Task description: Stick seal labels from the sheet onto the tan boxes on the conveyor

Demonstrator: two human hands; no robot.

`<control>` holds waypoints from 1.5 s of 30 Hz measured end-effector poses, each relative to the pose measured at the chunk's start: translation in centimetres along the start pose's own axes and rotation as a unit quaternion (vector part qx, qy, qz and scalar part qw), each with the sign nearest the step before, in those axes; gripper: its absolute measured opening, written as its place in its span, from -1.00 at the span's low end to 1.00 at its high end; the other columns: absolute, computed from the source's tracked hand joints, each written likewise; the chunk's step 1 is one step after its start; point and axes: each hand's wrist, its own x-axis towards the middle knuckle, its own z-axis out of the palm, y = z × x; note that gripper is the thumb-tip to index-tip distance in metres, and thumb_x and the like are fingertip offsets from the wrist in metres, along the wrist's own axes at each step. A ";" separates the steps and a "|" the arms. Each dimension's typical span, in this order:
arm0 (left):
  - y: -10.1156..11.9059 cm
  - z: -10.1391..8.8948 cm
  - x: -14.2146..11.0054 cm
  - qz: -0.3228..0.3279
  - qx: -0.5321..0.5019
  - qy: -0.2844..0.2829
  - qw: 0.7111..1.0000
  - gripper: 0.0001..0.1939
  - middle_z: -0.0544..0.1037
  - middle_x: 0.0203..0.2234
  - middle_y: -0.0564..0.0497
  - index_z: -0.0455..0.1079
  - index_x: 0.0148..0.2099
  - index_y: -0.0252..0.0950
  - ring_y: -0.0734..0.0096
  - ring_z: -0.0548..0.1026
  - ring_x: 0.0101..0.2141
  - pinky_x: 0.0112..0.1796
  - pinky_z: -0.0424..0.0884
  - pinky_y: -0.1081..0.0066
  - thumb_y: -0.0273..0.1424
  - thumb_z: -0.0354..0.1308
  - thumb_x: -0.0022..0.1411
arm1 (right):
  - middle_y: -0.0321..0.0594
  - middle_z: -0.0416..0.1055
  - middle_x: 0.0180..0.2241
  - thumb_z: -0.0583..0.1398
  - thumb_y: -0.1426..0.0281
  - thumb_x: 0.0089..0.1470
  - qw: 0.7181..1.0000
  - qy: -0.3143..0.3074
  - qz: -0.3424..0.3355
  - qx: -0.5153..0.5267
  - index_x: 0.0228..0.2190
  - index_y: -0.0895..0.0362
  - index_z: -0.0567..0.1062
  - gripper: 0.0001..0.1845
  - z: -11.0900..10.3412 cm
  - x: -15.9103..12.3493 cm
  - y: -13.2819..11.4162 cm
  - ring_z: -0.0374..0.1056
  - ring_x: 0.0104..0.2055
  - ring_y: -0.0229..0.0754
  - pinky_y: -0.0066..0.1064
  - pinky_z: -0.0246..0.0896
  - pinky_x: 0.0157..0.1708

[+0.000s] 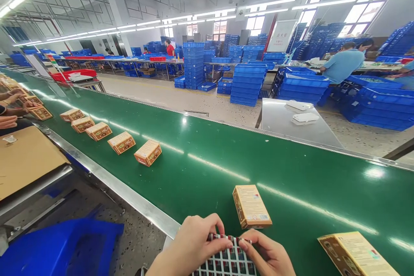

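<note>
At the bottom edge, my left hand [190, 246] and my right hand [268, 254] both grip a checkered red, black and white pack [226, 263], fingers curled over its top edge. Just beyond my fingers a small tan carton [251, 206] lies flat on the green conveyor belt [210, 168]. Another carton [355, 253] lies at the lower right. A row of several more cartons [148, 152] trails away to the left along the belt.
Another person's hands [9, 116] work at the belt's far left beside a cardboard sheet [26, 155]. A blue bin [61, 246] sits below left. A steel table [291, 123] and stacked blue crates [247, 84] stand beyond; a person in blue [343, 64] sits at right.
</note>
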 end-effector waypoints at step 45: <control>-1.3 -3.3 -0.7 -0.073 -0.134 -0.090 0.984 -0.78 0.30 -0.70 0.15 0.63 -0.44 -0.33 0.58 0.10 -0.59 -0.58 -0.08 0.51 -0.26 0.32 0.05 | -0.16 0.51 -0.47 0.30 0.17 0.08 0.996 -0.058 -0.065 -0.018 -0.47 0.03 0.66 -0.77 -1.2 0.4 -1.3 0.42 -0.41 -0.11 -0.38 0.31 -0.39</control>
